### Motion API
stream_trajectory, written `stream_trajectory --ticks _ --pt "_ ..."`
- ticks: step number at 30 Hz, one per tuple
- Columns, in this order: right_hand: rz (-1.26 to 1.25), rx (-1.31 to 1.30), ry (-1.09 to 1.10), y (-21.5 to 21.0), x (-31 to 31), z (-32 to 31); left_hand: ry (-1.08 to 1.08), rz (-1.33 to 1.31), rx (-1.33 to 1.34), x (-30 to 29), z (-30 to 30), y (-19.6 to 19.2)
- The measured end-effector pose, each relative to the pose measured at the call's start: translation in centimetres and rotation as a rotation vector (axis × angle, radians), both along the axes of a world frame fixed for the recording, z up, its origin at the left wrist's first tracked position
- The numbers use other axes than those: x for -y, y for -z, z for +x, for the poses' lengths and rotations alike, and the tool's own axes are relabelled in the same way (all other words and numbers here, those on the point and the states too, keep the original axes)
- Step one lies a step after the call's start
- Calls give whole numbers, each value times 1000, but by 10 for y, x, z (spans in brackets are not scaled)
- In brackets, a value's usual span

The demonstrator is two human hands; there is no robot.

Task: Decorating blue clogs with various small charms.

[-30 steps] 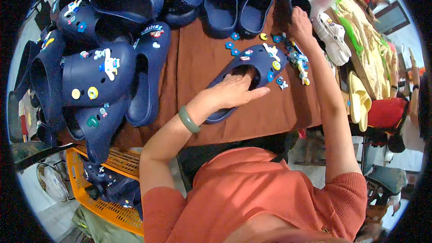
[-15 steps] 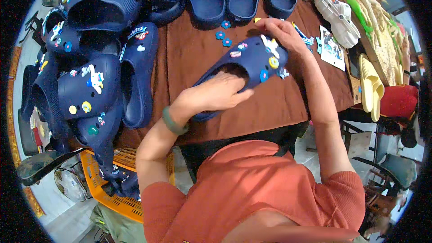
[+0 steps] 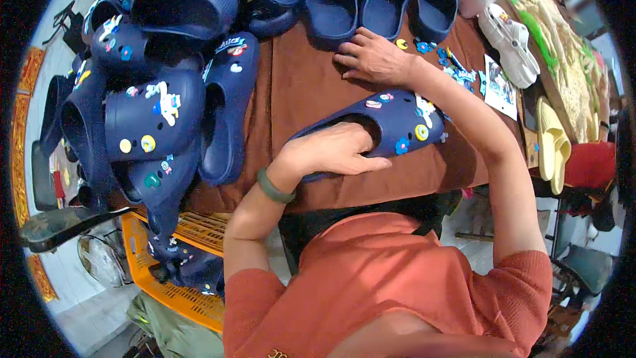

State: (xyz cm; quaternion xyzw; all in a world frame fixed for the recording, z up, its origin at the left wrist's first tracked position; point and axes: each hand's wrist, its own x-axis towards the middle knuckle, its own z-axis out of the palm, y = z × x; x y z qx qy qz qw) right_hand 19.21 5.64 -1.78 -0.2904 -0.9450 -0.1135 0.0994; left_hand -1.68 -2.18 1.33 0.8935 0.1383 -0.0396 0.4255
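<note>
My left hand reaches into the opening of a navy clog, its thumb outside along the upper, gripping it. The clog lies tilted on the brown cloth with its toe to the right. Its upper carries charms, among them a blue flower, a yellow ring and a white figure partly behind my right forearm. Beyond the clog, my right hand rests palm down on the cloth, fingers somewhat spread. The spot where loose blue flower charms lay is under it. More blue flower charms lie beyond that wrist.
Decorated navy clogs are piled at the left, and a row of plain ones stands at the back. To the right are a picture card, a white clog and yellow slippers. An orange crate sits below left.
My right hand has left the clog's toe and moved left onto the loose flower charms, covering them. The clog, still in my left hand, has come down lower. The view has shifted slightly.
</note>
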Motion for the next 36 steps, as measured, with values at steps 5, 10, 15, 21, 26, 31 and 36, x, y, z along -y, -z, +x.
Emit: stream_trajectory --ticks 5,10,15,21,26,31,36 --pt "40 -11 1 3 0 12 16 36 89 2 -4 4" --pt "-8 57 -7 -6 17 41 -14 37 166 3 -5 3" --pt "-100 104 115 -22 50 86 -15 31 178 3 -3 9" --pt "-336 -45 230 -28 91 116 1 88 137 2 -4 9" --pt "-641 -113 219 -26 123 119 8 74 104 2 -3 -4" --pt "-628 -199 208 -27 136 114 -4 76 59 1 -4 3" --pt "-488 -242 253 -11 146 113 -83 200 -78 -2 -9 -17"
